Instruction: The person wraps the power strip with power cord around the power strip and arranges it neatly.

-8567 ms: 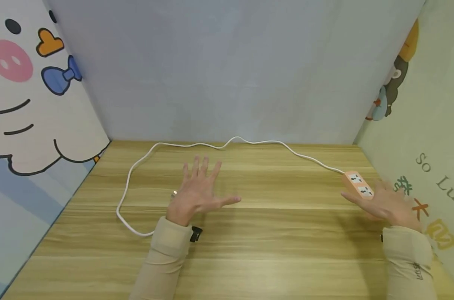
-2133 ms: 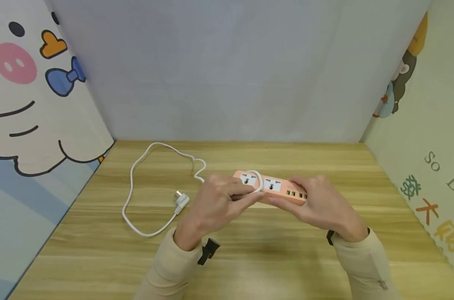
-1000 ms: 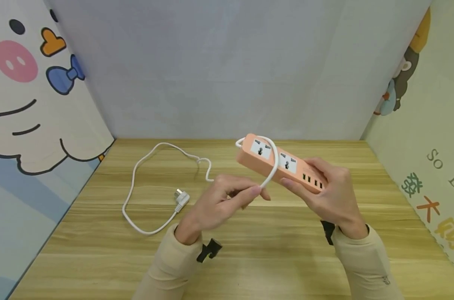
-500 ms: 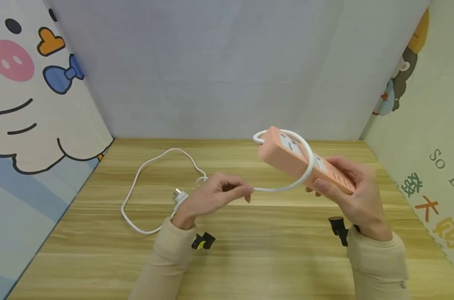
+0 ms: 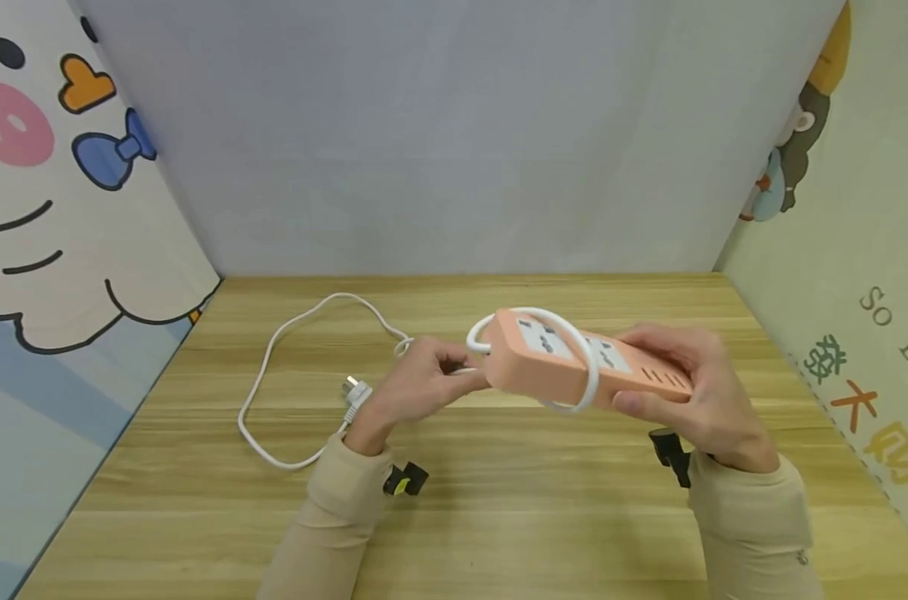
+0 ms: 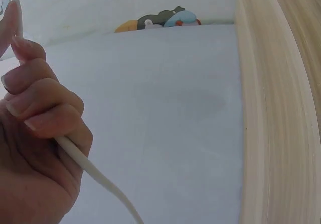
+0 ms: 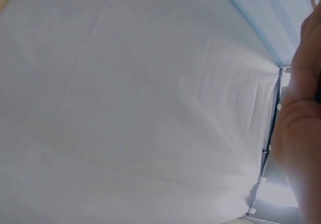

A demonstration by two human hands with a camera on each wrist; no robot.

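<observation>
An orange power strip (image 5: 536, 375) with white sockets is held above the table by my right hand (image 5: 694, 392), which grips its USB end, thumb on the near side. One loop of its white cord (image 5: 590, 375) wraps around the strip's body. My left hand (image 5: 423, 383) pinches the cord close to the strip's cord end; in the left wrist view, curled fingers (image 6: 45, 103) close around the cord, which trails down to the right. The rest of the cord lies in a wide curve on the table, ending in a white plug (image 5: 358, 392). The right wrist view shows only part of the right hand (image 7: 301, 118).
The wood-grain table (image 5: 484, 517) meets a pale back wall (image 5: 454, 150). A cartoon-printed panel (image 5: 41, 267) stands on the left and a printed yellowish panel (image 5: 874, 250) on the right. Black wrist-camera mounts (image 5: 407, 479) stick out beside the sleeves.
The strip has been lifted off the table and brought to the middle, and the cord looped around it. In the last half second it has moved left and lower, toward my left hand.
</observation>
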